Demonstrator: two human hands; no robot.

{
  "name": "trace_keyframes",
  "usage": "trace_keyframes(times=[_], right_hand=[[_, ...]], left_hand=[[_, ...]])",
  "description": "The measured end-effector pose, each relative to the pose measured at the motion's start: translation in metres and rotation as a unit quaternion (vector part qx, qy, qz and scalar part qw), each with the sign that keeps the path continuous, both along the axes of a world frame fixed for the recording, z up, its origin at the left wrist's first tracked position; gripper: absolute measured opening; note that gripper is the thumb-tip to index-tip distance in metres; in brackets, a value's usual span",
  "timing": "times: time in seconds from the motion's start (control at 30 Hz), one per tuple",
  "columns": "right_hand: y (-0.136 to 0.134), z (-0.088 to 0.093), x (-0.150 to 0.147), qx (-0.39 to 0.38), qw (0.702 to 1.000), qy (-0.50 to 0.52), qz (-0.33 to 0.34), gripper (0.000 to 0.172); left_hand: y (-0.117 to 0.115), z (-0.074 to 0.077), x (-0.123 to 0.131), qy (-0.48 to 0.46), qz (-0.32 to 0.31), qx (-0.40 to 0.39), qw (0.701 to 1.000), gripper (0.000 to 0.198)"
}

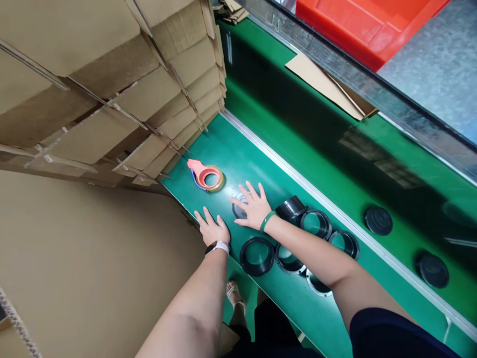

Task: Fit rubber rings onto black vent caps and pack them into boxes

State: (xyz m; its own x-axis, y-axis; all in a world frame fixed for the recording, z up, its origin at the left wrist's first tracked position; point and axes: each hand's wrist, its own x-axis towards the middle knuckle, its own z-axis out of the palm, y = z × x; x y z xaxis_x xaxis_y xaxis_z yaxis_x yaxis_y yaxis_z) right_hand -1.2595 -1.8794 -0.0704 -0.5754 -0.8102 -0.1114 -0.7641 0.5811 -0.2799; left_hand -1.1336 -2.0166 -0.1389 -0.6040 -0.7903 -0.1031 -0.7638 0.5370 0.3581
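Right hand [254, 208] lies fingers spread over a dark cap [238, 212]. Left hand [212, 229] is splayed flat on the green table [242, 156] just beside it. Tape dispenser [206, 176] sits ahead of both, black rings [257, 256] by the right wrist. Beyond is a belt [316, 134] with discs [377, 220]. A red bin [357, 25] is far right, contents hidden, and flat cartons [112, 89] are stacked left.

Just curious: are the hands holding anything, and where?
Nothing held: left hand flat on the table, right hand spread over a dark round part.
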Motion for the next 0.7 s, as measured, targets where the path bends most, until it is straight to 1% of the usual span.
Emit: trace_keyframes(times=[0.07, 0.13, 0.17, 0.2, 0.27, 0.33, 0.37, 0.43, 0.5, 0.53, 0.57, 0.6, 0.67, 0.7], right_hand=[[-0.003, 0.017, -0.010, -0.009, 1.000, 0.015, -0.020, 0.085], [-0.008, 0.035, -0.014, -0.041, 0.997, 0.040, -0.057, 0.088], [-0.013, 0.040, -0.014, -0.055, 0.994, 0.052, -0.077, 0.089], [-0.017, 0.042, -0.013, -0.058, 0.993, 0.056, -0.091, 0.089], [-0.025, 0.036, -0.012, -0.028, 0.994, 0.032, -0.104, 0.085], [-0.025, 0.028, -0.011, 0.014, 0.994, -0.026, -0.108, 0.081], [-0.021, 0.027, -0.012, 0.024, 0.992, -0.060, -0.110, 0.082], [0.002, 0.036, -0.013, 0.010, 0.990, -0.106, -0.097, 0.095], [0.039, 0.055, -0.015, -0.008, 0.992, -0.108, -0.066, 0.116], [0.060, 0.064, -0.016, 0.000, 0.994, -0.096, -0.060, 0.123], [0.081, 0.070, -0.018, 0.021, 0.994, -0.085, -0.072, 0.123], [0.099, 0.073, -0.021, 0.047, 0.991, -0.085, -0.089, 0.117], [0.125, 0.068, -0.031, 0.076, 0.982, -0.126, -0.120, 0.098], [0.131, 0.061, -0.039, 0.068, 0.977, -0.160, -0.122, 0.088]], left_hand=[[0.001, 0.001, 0.000, 0.002, 0.002, -0.003, 1.000, 0.066], [0.002, 0.002, -0.001, 0.005, 0.003, -0.005, 1.000, 0.065], [0.002, 0.002, -0.001, 0.007, 0.003, -0.004, 1.000, 0.066], [0.002, 0.002, -0.001, 0.008, 0.002, -0.002, 1.000, 0.066], [0.002, 0.002, -0.001, 0.012, -0.002, -0.002, 1.000, 0.067], [0.003, 0.001, -0.002, 0.015, -0.002, -0.004, 1.000, 0.068], [0.003, 0.000, -0.002, 0.017, -0.001, -0.005, 1.000, 0.068], [0.004, 0.001, -0.002, 0.020, 0.001, -0.005, 1.000, 0.068], [0.004, 0.004, -0.003, 0.020, 0.004, 0.001, 1.000, 0.068], [0.005, 0.006, -0.004, 0.018, 0.003, 0.005, 1.000, 0.069], [0.005, 0.008, -0.005, 0.017, 0.004, 0.008, 1.000, 0.070], [0.005, 0.011, -0.005, 0.016, 0.004, 0.012, 1.000, 0.071], [0.006, 0.014, -0.005, 0.017, 0.002, 0.018, 1.000, 0.073], [0.007, 0.015, -0.005, 0.020, 0.001, 0.021, 1.000, 0.074]])
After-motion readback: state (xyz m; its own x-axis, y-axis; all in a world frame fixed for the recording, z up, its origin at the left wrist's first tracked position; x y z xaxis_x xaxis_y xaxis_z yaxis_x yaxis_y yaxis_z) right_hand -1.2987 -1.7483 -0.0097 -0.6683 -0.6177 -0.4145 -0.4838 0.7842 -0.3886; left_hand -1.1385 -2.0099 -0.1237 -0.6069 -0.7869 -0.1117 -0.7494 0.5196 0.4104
